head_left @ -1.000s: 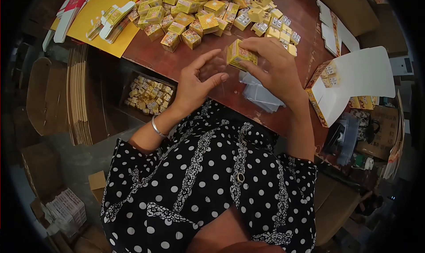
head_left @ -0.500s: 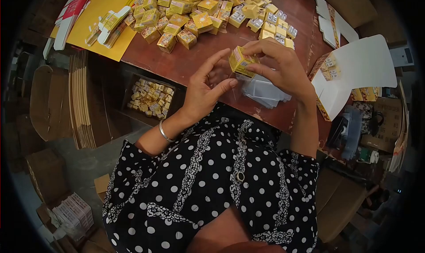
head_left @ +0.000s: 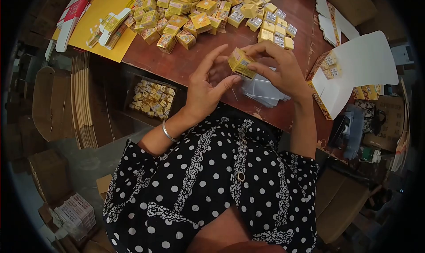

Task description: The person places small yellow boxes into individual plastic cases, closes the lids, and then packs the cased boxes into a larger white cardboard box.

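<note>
My right hand (head_left: 276, 71) pinches a small yellow printed box (head_left: 240, 63) between thumb and fingers, just above the near part of the table. Close to its left side, my left hand (head_left: 202, 86) is open, its fingers spread and its thumb tip near the box's lower corner. Beneath my right hand lies a stack of clear plastic sheets (head_left: 265, 93). Farther back is a heap of similar yellow boxes (head_left: 181, 18). Several cream-coloured blocks with silvery faces (head_left: 276, 29) stand in a group to the right of the heap.
An open carton with a white inside (head_left: 367, 60) stands at the table's right edge, a few blocks in it. Flat box blanks (head_left: 113, 25) lie on a yellow sheet (head_left: 90, 14) at left. Below the table edge, a box holds small yellow-and-white pieces (head_left: 152, 100).
The yellow box has turned slightly in my right hand. My left hand has shifted a little, with its thumb nearer the box's lower corner.
</note>
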A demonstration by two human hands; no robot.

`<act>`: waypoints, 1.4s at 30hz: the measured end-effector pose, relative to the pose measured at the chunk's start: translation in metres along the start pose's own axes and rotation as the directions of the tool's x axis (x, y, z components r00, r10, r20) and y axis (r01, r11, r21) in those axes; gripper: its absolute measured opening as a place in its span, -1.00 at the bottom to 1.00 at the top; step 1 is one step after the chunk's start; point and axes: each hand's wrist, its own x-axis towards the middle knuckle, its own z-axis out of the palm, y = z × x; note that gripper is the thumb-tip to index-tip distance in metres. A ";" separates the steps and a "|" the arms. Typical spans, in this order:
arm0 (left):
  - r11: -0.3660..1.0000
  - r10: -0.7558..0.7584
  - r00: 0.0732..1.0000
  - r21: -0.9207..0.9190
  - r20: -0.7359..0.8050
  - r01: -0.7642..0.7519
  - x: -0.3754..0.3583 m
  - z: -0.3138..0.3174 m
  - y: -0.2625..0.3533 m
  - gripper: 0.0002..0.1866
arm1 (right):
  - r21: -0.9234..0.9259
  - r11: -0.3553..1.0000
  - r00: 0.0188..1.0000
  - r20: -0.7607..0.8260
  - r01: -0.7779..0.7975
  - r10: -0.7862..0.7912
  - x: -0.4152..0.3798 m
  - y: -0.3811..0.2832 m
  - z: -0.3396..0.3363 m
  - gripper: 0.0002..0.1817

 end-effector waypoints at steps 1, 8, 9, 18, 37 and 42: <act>0.993 -0.022 1.000 -0.115 -0.018 0.019 0.001 0.001 0.000 -0.28 | -0.067 0.997 0.999 -0.020 0.036 -0.037 -0.001 0.006 0.002 -0.75; 0.983 -0.090 0.996 -0.158 0.009 0.090 0.001 0.006 -0.003 -0.41 | -0.018 0.998 0.914 -0.400 0.057 -0.059 -0.023 0.007 0.029 -0.55; 0.974 -0.104 0.994 -0.202 0.027 0.107 0.000 0.007 -0.002 -0.45 | -0.017 0.998 0.915 -0.400 0.054 -0.057 -0.031 0.003 0.035 -0.55; 0.914 -0.214 0.951 -0.299 0.224 0.276 -0.034 0.010 -0.030 -0.70 | 0.553 0.818 0.891 -0.278 -0.156 0.358 -0.101 0.012 0.081 -0.60; 0.975 -0.218 0.908 0.052 0.357 0.214 -0.036 0.002 -0.029 -0.89 | 0.613 0.747 0.890 -0.152 -0.256 0.430 -0.118 0.022 0.076 -0.82; 0.956 0.063 0.951 0.255 0.304 -0.145 -0.034 0.008 -0.030 -0.90 | 0.582 0.776 0.885 -0.194 -0.243 0.423 -0.116 0.026 0.075 -0.86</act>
